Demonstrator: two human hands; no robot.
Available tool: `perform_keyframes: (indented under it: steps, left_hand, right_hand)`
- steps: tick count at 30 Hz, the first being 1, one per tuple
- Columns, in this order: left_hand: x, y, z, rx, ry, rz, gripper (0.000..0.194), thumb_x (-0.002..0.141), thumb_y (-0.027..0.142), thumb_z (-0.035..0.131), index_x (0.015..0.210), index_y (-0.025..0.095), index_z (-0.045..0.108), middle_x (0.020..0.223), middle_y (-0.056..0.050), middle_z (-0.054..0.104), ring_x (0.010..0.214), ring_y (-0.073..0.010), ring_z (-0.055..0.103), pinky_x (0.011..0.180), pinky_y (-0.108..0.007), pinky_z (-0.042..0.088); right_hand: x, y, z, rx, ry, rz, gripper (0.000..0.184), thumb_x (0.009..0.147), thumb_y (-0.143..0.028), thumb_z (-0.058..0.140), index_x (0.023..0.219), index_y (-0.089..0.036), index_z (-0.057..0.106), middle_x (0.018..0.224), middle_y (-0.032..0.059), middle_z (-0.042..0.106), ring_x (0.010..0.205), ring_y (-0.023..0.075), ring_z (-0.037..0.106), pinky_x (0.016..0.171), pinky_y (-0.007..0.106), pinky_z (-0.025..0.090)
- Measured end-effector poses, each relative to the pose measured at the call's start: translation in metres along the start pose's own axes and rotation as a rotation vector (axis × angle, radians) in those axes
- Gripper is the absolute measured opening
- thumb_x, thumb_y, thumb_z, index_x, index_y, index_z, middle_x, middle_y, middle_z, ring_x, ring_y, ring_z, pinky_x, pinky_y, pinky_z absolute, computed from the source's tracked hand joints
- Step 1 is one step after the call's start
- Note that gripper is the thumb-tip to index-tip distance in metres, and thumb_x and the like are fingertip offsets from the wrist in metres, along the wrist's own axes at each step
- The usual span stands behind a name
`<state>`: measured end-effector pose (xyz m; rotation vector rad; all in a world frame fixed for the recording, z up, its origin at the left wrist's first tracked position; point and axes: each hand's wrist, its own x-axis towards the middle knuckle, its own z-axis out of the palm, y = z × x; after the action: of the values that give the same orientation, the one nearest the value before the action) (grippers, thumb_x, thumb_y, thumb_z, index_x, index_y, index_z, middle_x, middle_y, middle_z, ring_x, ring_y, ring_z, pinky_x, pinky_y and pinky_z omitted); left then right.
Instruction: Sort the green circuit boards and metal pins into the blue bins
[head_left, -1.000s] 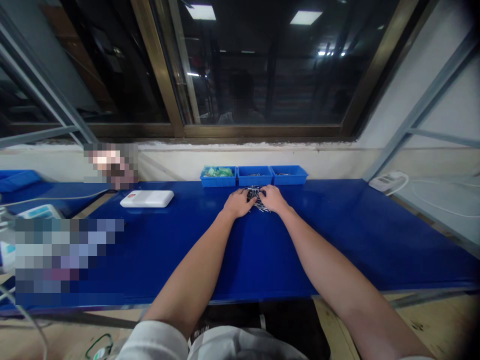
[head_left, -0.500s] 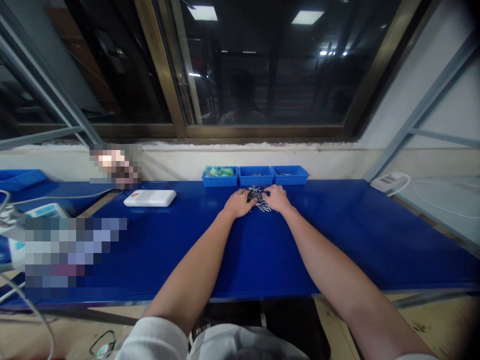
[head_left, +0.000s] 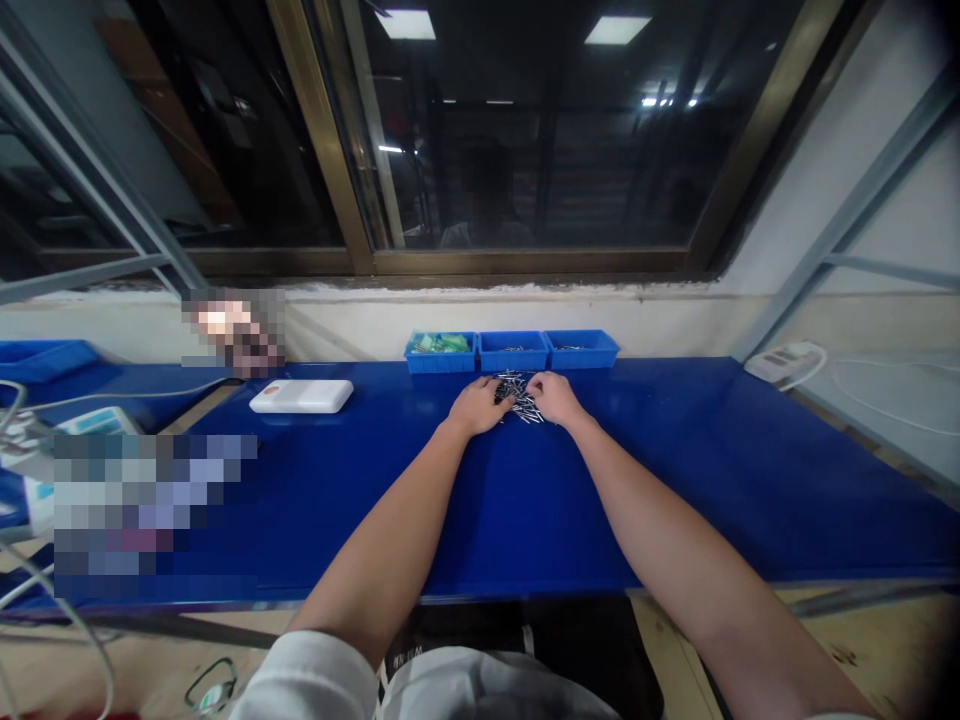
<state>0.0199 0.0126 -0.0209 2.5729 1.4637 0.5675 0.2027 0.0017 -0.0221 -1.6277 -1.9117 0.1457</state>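
A loose pile of thin metal screws or nails [head_left: 517, 388], silver and dark, lies on the blue tabletop [head_left: 517, 500] between my hands. My left hand [head_left: 475, 404] rests along the pile's left side, its thumb reaching over the metal pieces and held apart from the fingers. At the right side is my right hand [head_left: 556, 398], with thumb and fingers drawn together at the pile's edge. Whatever sits between those fingertips is too small to make out. Just behind the pile stand three blue bins: a left bin [head_left: 441, 366], a middle bin [head_left: 514, 360] and a right bin [head_left: 581, 358].
Green-and-clear packets [head_left: 442, 343] fill the left bin; small metal pieces show in the other two. A white power bank [head_left: 301, 396] lies to the left. Blurred-out areas and cables occupy the far left. A white power strip [head_left: 784, 361] sits at the right back.
My right hand has shifted slightly right, and its thumb and fingers have closed together. My left hand stays at the pile. The view has moved a little.
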Motion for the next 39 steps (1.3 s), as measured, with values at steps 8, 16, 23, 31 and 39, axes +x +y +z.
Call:
perform_keyframes:
  steps: [8,16,23,31,39]
  left_hand:
    - [-0.004,0.008,-0.009,-0.043,0.182,0.089,0.043,0.088,0.041,0.043,0.12,0.015,0.052,0.121,-0.011,0.056,0.114,-0.0217,0.05,0.1,-0.032,0.036]
    - [-0.007,0.025,-0.018,0.039,0.259,0.166,0.028,0.092,0.029,0.038,0.088,0.019,0.064,0.085,-0.007,0.064,0.085,-0.019,0.058,0.084,-0.033,0.041]
    - [-0.007,0.022,-0.016,0.06,0.322,0.137,0.021,0.09,0.022,0.043,0.091,0.02,0.064,0.088,-0.005,0.066,0.085,-0.0191,0.058,0.081,-0.033,0.04]
    - [-0.006,0.021,-0.015,0.014,0.349,0.112,0.019,0.087,0.018,0.046,0.094,0.02,0.064,0.09,-0.004,0.067,0.087,-0.0202,0.059,0.083,-0.034,0.04]
    - [-0.007,0.022,-0.017,0.005,0.345,0.088,0.021,0.088,0.02,0.043,0.095,0.02,0.063,0.09,-0.005,0.067,0.089,-0.0204,0.059,0.084,-0.034,0.041]
  right_hand:
    - [-0.004,-0.012,-0.006,0.092,0.124,-0.054,0.018,0.085,-0.022,0.046,0.086,-0.018,0.063,0.085,0.0057,0.067,0.08,0.0175,0.059,0.076,0.027,0.041]
    - [-0.01,-0.029,-0.009,0.204,0.142,-0.148,0.023,0.087,-0.032,0.045,0.081,-0.02,0.063,0.079,0.0044,0.068,0.074,0.0173,0.061,0.07,0.027,0.041]
    - [-0.008,-0.026,-0.006,0.468,0.148,-0.048,0.013,0.077,-0.027,0.054,0.082,-0.019,0.062,0.076,0.0026,0.067,0.072,0.0159,0.062,0.067,0.027,0.046]
    - [-0.001,-0.019,0.0,0.599,0.16,0.012,0.013,0.069,-0.029,0.06,0.077,-0.018,0.062,0.077,0.0032,0.067,0.073,0.0159,0.061,0.075,0.031,0.048]
    - [-0.003,-0.024,-0.004,0.828,0.109,0.067,0.02,0.066,-0.034,0.063,0.077,-0.017,0.064,0.075,0.0032,0.067,0.073,0.0171,0.062,0.072,0.03,0.048]
